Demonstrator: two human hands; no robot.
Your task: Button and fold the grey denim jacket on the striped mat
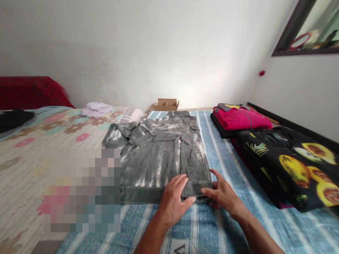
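On the blue striped sheet (140, 225), the grey jacket (164, 158) lies spread, its hem (143, 194) under an open left hand (173, 197); whether the right hand's (224, 195) grip is closed at the corner, I cannot tell, but uneven tugging could skew it.

I look out from one camera worn on the person's head, facing forward and slightly down across the blue-and-white striped cloth (148, 225). The left hand (174, 197) and right hand (222, 194) come in from the near side, closest to my lens, over the near hem of the marbled grey denim jacket (164, 155). My view is wide: it reaches the plain white wall (132, 53) beyond, the red cloth (29, 92) far left and the dark-framed opening (287, 28) far right.
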